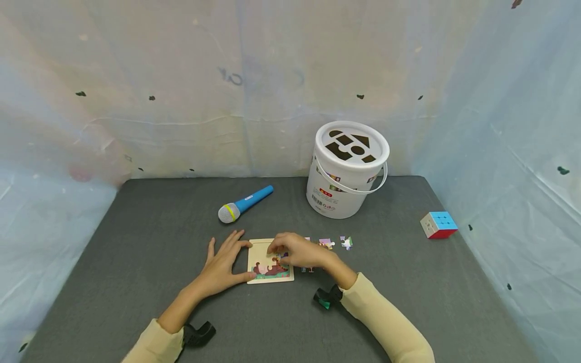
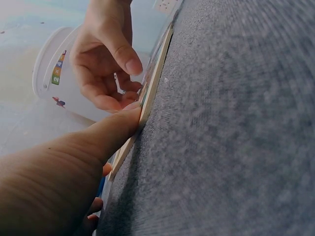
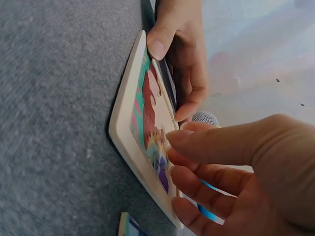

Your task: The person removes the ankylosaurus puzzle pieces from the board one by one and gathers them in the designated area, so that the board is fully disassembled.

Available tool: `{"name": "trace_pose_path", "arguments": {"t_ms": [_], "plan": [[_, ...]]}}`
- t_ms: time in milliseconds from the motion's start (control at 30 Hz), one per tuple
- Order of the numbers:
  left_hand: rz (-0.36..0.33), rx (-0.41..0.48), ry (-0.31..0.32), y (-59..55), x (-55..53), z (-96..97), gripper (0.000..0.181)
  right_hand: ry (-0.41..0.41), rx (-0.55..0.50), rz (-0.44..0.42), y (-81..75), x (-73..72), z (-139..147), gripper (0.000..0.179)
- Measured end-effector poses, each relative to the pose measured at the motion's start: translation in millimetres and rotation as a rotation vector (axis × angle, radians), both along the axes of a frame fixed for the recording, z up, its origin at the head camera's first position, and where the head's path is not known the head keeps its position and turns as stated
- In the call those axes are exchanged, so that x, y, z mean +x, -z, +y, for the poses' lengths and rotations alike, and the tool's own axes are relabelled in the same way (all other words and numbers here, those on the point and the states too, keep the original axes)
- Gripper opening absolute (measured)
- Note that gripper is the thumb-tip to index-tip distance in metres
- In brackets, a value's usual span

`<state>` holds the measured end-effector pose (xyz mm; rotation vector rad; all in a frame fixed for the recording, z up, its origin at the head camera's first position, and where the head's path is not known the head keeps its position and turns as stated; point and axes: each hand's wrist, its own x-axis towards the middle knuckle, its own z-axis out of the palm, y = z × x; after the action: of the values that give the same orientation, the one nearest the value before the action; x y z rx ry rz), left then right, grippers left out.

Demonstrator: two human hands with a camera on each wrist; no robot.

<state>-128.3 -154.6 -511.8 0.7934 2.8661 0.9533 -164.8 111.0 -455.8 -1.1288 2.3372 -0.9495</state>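
A wooden jigsaw tray (image 1: 260, 247) lies flat, its lower part filled with joined pieces (image 1: 272, 270) in brown, pink and green. My left hand (image 1: 222, 267) spans its left side, with the thumb (image 3: 157, 49) pressing the near left corner and the index finger at the far left corner. Over the tray's right half is my right hand (image 1: 297, 250), fingers bent downward and fingertips close to the pieces at the right. No piece shows between its thumb and fingers in the right wrist view. This hand hides part of the tray in the head view.
Loose jigsaw pieces (image 1: 326, 243) lie right of the tray, some partly behind the right hand. A blue toy microphone (image 1: 251, 200) lies beyond the tray. A white lidded bucket (image 1: 340, 186) stands at the back, and a puzzle cube (image 1: 439, 225) sits near the right edge.
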Motion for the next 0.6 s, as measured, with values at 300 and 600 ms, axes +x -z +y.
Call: {"name": "trace_pose_path", "arguments": {"t_ms": [300, 600], "plan": [[0.0, 0.006, 0.0, -0.8, 0.4, 0.0, 0.075, 0.028, 0.031, 0.045, 4.9, 0.1, -0.1, 0.026], [0.003, 0.008, -0.001, -0.2, 0.4, -0.3, 0.075, 0.028, 0.022, 0.066, 7.8, -0.1, 0.0, 0.023]]}}
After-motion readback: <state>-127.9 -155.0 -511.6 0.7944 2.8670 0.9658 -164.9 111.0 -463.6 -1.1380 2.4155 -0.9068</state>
